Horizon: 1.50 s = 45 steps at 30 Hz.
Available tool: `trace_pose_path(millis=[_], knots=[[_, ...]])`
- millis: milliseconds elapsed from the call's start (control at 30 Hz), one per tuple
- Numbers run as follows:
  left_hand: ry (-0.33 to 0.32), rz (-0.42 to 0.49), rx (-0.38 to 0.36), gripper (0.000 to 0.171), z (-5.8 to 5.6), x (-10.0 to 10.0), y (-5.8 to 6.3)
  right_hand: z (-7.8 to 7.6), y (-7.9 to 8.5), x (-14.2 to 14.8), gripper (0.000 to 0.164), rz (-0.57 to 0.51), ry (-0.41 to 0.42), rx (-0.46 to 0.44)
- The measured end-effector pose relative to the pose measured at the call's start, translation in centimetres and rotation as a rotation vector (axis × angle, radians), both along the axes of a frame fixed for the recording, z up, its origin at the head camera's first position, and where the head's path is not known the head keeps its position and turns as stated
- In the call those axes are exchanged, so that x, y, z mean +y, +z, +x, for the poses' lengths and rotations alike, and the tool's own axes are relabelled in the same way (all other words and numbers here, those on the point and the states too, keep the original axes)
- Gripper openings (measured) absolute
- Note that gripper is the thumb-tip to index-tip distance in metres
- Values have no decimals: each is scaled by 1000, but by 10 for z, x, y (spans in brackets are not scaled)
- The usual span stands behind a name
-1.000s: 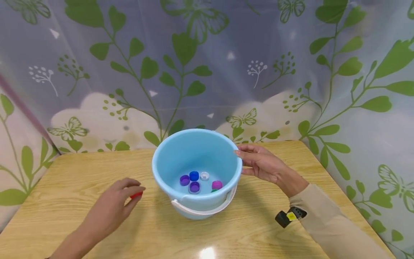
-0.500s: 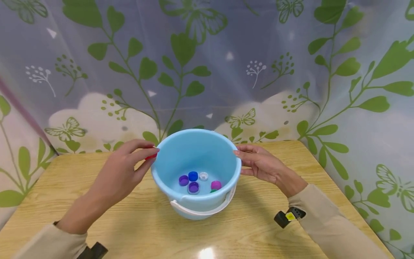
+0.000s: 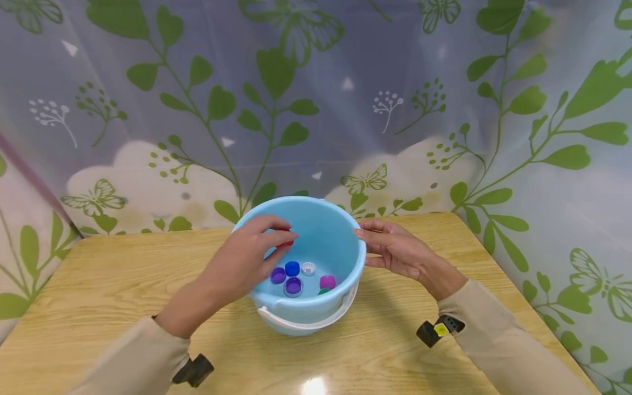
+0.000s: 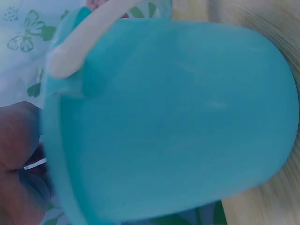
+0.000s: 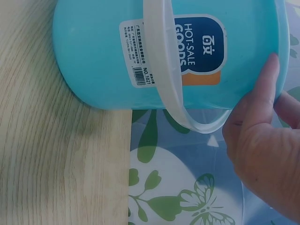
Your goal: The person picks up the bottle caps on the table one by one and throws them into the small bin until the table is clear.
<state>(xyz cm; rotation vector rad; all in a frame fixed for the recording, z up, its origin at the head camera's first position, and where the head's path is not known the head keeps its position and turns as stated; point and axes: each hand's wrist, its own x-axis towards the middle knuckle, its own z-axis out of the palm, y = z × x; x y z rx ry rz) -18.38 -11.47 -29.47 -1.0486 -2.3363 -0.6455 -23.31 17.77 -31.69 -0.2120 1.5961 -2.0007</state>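
Note:
My left hand (image 3: 242,255) pinches a red bottle cap (image 3: 288,243) between thumb and fingers, over the mouth of a light blue bucket (image 3: 323,233). The hand hides most of the cap and part of the left rim. On the bucket's floor lie a blue cap (image 3: 292,268), a purple cap (image 3: 278,275), another purple cap (image 3: 293,287), a white cap (image 3: 308,269), a pink cap (image 3: 327,281) and a partly hidden green one (image 3: 323,291). With thumb and fingers, my right hand (image 3: 401,251) holds the bucket's right rim; the right wrist view shows fingers against its outer wall.
The bucket stands upright on a wood-grain table (image 3: 405,340). Its white handle (image 3: 306,325) hangs down at the front. A leaf-patterned curtain (image 3: 316,137) rises behind the table and at both sides.
My left hand has carried the red cap rightward, from beside the bucket past its left rim to over the opening. The right hand stays at the right rim.

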Motion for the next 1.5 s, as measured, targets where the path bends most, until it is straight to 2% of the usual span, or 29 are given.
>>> trace_pose_path(millis=[233, 433, 667, 833, 900, 967, 1100, 1200, 1267, 1400, 1500], knots=[[-44, -57, -158, 16, -3, 10, -9, 2, -2, 0, 38, -2, -1, 4], [-23, -91, -265, 13, -4, 11, -10, 3, -1, 2, 37, 0, -5, 9], [-16, -133, -356, 13, -4, 11, -10, 4, -2, 2, 33, -2, 4, 5], [46, -166, -427, 21, -3, 11, -6, 1, -1, 2, 38, 7, 10, 11], [66, -175, -413, 24, -3, 11, -5, 0, 0, 1, 41, 9, 19, 12], [82, -172, -367, 24, -2, 11, -6, -1, 0, 1, 43, 17, 30, 13], [99, -121, -175, 18, -1, 9, -7, -3, 0, 2, 46, 58, 45, 43], [95, -35, -15, 15, -2, 7, -8, -4, 1, 2, 49, 110, 41, 81], [90, 33, 54, 14, -3, 4, -8, -5, 1, 3, 50, 146, 33, 99], [89, 168, 120, 16, -2, -7, -6, -8, -1, 6, 50, 232, -11, 134], [136, 274, 164, 19, -1, -17, -3, -10, -4, 13, 51, 355, -80, 253]])
